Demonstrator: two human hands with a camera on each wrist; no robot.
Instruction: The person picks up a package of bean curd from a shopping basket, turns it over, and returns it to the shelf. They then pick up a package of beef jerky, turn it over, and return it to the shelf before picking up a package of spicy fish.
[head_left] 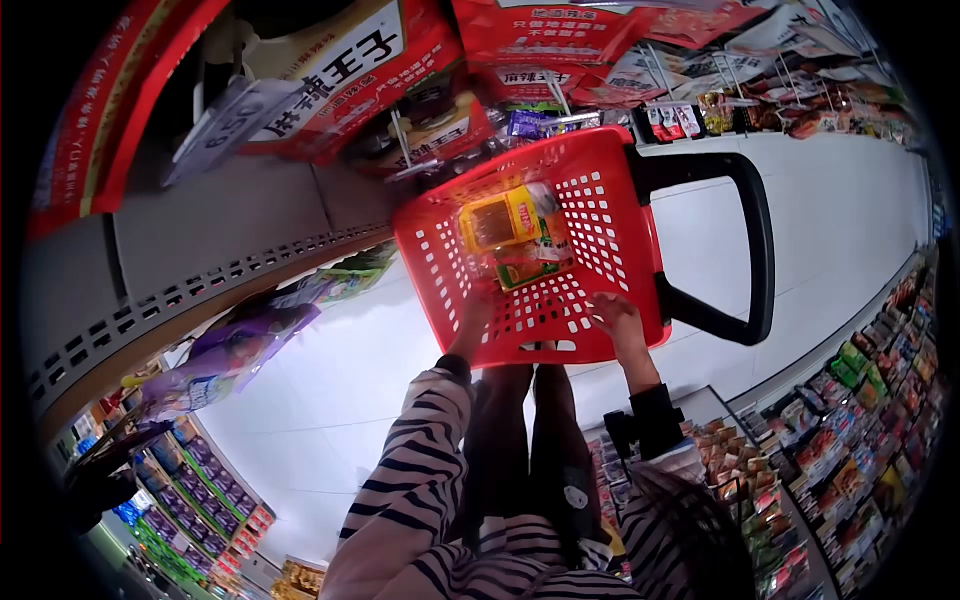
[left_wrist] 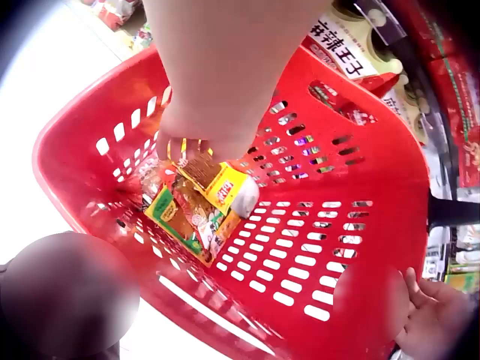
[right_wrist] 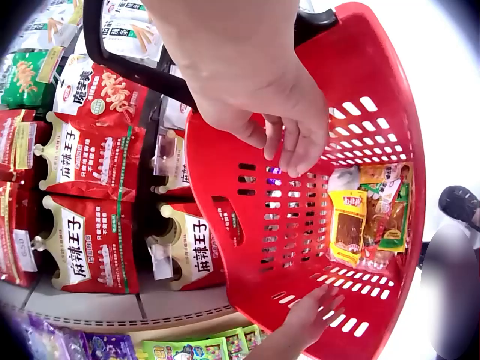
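Observation:
A red plastic shopping basket [head_left: 610,330] stands tilted in front of the person, with snack packets at its bottom. The uppermost is a yellow packet with a clear window [right_wrist: 348,225] showing brown food. Beside it lie a green-and-yellow packet [left_wrist: 171,214] and other clear-wrapped snacks. The left hand [right_wrist: 311,313] reaches in past one basket wall, fingers extended and holding nothing; its fingertips overlap the yellow packet in the left wrist view. Over the opposite side of the basket hangs the right hand [right_wrist: 289,124], empty, its fingers loosely bent.
The basket's black handle [head_left: 755,250] sticks out to the right. Red snack bags [right_wrist: 90,240] hang on shelf hooks close by the basket, with price tags [head_left: 225,125] in front. Packed shelves [head_left: 860,410] stand at the right, and purple bags [head_left: 225,350] hang at the left.

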